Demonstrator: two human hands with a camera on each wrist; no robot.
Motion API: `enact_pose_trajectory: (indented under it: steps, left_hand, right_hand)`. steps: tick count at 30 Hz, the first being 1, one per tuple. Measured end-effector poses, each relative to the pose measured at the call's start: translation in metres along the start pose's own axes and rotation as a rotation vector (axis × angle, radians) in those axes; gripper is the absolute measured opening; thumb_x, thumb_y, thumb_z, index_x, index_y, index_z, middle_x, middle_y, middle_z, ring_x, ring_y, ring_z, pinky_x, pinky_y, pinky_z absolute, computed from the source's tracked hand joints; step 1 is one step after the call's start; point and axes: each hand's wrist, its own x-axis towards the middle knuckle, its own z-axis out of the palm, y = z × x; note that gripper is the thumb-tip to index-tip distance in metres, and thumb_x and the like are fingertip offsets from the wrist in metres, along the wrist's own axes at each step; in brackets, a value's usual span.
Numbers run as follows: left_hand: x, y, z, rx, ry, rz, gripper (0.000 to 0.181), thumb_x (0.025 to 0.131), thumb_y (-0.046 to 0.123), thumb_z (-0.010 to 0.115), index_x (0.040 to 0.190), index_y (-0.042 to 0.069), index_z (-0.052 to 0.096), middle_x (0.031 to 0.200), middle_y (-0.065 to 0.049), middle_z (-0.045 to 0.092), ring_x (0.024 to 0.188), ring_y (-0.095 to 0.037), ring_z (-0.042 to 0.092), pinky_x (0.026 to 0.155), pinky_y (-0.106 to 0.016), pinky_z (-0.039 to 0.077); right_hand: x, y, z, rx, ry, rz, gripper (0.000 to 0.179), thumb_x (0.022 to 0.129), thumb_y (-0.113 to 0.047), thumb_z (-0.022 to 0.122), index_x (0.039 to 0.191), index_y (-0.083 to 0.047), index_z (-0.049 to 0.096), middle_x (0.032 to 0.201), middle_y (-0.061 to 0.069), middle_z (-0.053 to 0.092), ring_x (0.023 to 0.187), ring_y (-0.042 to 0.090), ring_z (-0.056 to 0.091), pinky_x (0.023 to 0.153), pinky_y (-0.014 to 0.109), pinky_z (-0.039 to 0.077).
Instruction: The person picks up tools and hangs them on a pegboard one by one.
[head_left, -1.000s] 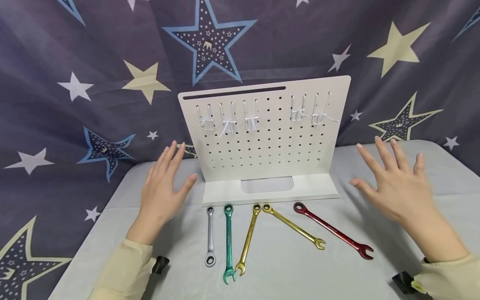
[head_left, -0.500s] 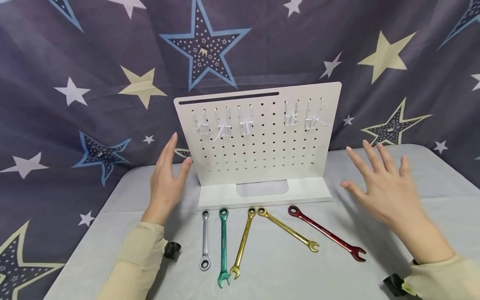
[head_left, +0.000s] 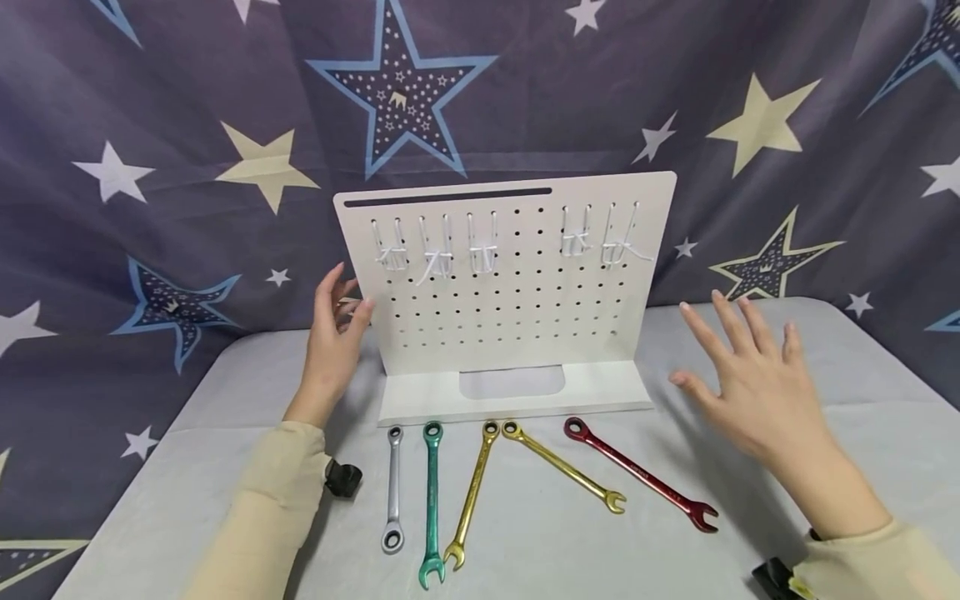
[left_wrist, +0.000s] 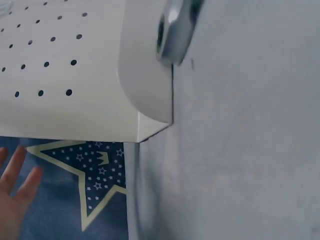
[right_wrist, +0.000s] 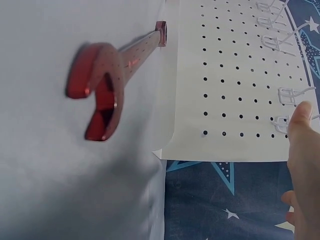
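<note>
A white pegboard stand (head_left: 510, 333) stands upright on the table, with several white wire hooks (head_left: 482, 254) along its upper part. My left hand (head_left: 330, 354) is beside its left edge, thumb apart from the other fingers, which are slightly bent. In the left wrist view, my left hand's fingers (left_wrist: 12, 172) show just off that edge, holding nothing. My right hand (head_left: 761, 387) hovers with spread fingers to the right of the board. In front of the stand lie a silver wrench (head_left: 393, 492), a green wrench (head_left: 432, 504), two gold wrenches (head_left: 472, 500) and a red wrench (head_left: 641, 475).
Pale grey cloth covers the table (head_left: 555, 554). A dark curtain with stars (head_left: 585, 100) hangs close behind the board. Black wrist cameras (head_left: 343, 480) sit at both sleeves.
My left hand has moved right, up to the board's left edge, and its fingers have bent a little. My right hand stays spread. The head view has shifted slightly.
</note>
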Motion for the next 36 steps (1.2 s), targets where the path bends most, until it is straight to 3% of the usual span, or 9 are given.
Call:
enact_pose_trajectory:
  steps: [5, 9, 17, 23, 28, 36]
  left_hand:
    - [-0.001, -0.002, 0.003, -0.116, -0.006, -0.041, 0.059, 0.104, 0.029, 0.053, 0.154, 0.02, 0.023, 0.13, -0.012, 0.05, 0.105, -0.019, 0.055, 0.091, -0.031, 0.044]
    - [0.002, 0.0, 0.008, -0.147, -0.032, -0.059, 0.057, 0.104, 0.03, 0.053, 0.152, 0.013, 0.026, 0.117, -0.013, 0.051, 0.101, -0.019, 0.054, 0.086, -0.028, 0.046]
    - [0.005, -0.001, 0.01, -0.007, -0.018, -0.106, 0.054, 0.102, 0.031, 0.058, 0.147, 0.013, 0.034, 0.118, -0.015, 0.055, 0.102, -0.021, 0.054, 0.083, -0.028, 0.044]
    - [0.005, -0.005, 0.012, 0.07, 0.001, -0.095, 0.049, 0.101, 0.029, 0.059, 0.142, 0.013, 0.038, 0.114, -0.014, 0.058, 0.098, -0.022, 0.056, 0.08, -0.031, 0.043]
    - [0.004, -0.004, 0.012, 0.092, -0.006, -0.089, 0.05, 0.101, 0.027, 0.06, 0.142, 0.013, 0.037, 0.115, -0.016, 0.059, 0.102, -0.028, 0.057, 0.084, -0.038, 0.044]
    - [0.005, 0.005, 0.008, 0.173, -0.014, -0.111, 0.053, 0.1, 0.028, 0.061, 0.145, 0.017, 0.036, 0.118, -0.016, 0.059, 0.105, -0.031, 0.058, 0.086, -0.045, 0.046]
  right_hand:
    - [0.001, 0.0, 0.003, 0.02, 0.014, -0.025, 0.074, 0.098, -0.048, 0.055, 0.159, -0.031, 0.018, 0.164, 0.012, 0.013, 0.15, 0.037, 0.008, 0.111, 0.068, 0.002]
    - [0.0, 0.0, 0.001, 0.04, 0.026, -0.032, 0.075, 0.097, -0.042, 0.06, 0.159, -0.031, 0.019, 0.165, 0.009, 0.013, 0.148, 0.037, 0.014, 0.112, 0.066, 0.009]
    - [0.0, -0.002, -0.001, 0.143, 0.044, -0.063, 0.07, 0.098, -0.04, 0.061, 0.157, -0.03, 0.026, 0.157, 0.016, 0.03, 0.13, 0.053, 0.038, 0.106, 0.064, 0.024]
    - [0.001, -0.005, 0.003, 0.178, 0.057, -0.101, 0.069, 0.096, -0.036, 0.066, 0.155, -0.029, 0.033, 0.143, 0.017, 0.048, 0.123, 0.046, 0.049, 0.096, 0.063, 0.036]
    - [-0.002, -0.011, 0.005, 0.232, 0.0, -0.102, 0.067, 0.095, -0.032, 0.068, 0.154, -0.03, 0.036, 0.141, 0.012, 0.05, 0.117, 0.043, 0.055, 0.083, 0.064, 0.044]
    - [-0.003, -0.018, 0.004, 0.361, -0.104, -0.1, 0.042, 0.098, -0.032, 0.065, 0.138, -0.024, 0.057, 0.13, 0.0, 0.059, 0.102, 0.021, 0.062, 0.08, 0.054, 0.048]
